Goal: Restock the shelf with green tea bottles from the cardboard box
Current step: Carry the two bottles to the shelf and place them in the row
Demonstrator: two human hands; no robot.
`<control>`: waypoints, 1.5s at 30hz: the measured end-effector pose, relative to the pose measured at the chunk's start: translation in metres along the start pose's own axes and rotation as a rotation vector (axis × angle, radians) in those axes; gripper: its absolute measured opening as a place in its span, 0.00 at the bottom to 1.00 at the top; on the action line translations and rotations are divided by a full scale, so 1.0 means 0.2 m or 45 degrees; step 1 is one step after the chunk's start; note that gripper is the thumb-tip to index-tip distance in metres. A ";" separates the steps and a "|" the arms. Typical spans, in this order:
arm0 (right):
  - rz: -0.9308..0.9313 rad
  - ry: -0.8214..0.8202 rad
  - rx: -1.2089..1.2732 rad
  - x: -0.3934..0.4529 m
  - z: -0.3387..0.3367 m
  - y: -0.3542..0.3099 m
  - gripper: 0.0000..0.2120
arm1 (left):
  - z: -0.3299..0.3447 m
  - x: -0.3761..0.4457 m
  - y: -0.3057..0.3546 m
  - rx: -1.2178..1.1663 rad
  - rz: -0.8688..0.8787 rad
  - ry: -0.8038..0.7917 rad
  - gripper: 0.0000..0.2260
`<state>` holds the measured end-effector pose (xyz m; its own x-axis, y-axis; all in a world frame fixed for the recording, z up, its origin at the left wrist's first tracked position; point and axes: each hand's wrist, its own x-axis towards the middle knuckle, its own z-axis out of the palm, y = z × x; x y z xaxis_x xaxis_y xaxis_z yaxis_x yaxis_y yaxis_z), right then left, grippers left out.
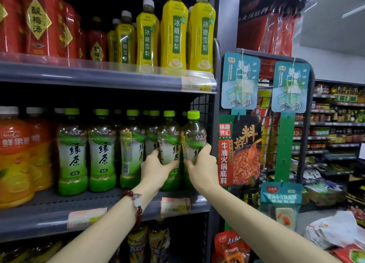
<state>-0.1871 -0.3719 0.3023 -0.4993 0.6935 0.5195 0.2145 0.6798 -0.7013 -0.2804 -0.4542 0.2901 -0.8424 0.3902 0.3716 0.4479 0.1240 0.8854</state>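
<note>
Several green tea bottles with green caps stand in a row on the middle grey shelf [98,205]. My left hand [156,170] grips the lower body of one green tea bottle [169,138] near the right end of the row. My right hand [203,168] grips the rightmost green tea bottle [194,132], which stands beside the shelf's wire side panel. Both bottles are upright at the shelf's front. More green tea bottles [72,154] stand to the left. No cardboard box is in view.
Orange juice bottles [15,160] fill the left of the same shelf. Yellow pear drinks [173,31] and red bottles [39,21] stand on the shelf above. A hanging rack of snack packets [239,152] is close on the right. Darker bottles sit on the shelf below.
</note>
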 end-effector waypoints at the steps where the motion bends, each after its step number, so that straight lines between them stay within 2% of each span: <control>1: 0.011 -0.010 -0.012 0.01 0.00 0.00 0.26 | 0.01 0.00 0.00 0.027 0.001 0.007 0.38; 5: 0.076 -0.032 0.007 0.04 0.01 -0.02 0.27 | 0.01 0.02 0.00 0.140 0.027 0.018 0.38; 10: 0.136 -0.064 0.084 0.05 0.01 -0.02 0.17 | -0.01 0.02 0.01 0.229 0.044 0.006 0.39; 23: 0.032 -0.105 0.051 0.04 0.02 0.02 0.14 | -0.10 -0.01 -0.02 0.274 0.069 -0.078 0.35; 27: 0.003 -0.088 0.063 0.04 0.04 0.03 0.17 | -0.11 -0.01 -0.02 0.252 0.052 -0.131 0.37; 35: 0.091 -0.008 0.158 0.03 0.08 0.01 0.18 | -0.08 -0.01 0.00 0.226 0.062 -0.119 0.34; 40: 0.130 0.033 0.137 0.03 0.09 0.02 0.26 | -0.04 -0.03 0.00 0.164 0.076 -0.076 0.25; 45: 0.094 -0.057 0.020 0.00 0.06 0.04 0.34 | -0.04 -0.03 0.01 0.242 0.156 -0.082 0.24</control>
<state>-0.1954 -0.3693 0.2903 -0.5195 0.7298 0.4444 0.2390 0.6234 -0.7444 -0.2765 -0.4644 0.2920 -0.7603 0.4697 0.4487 0.5988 0.2393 0.7643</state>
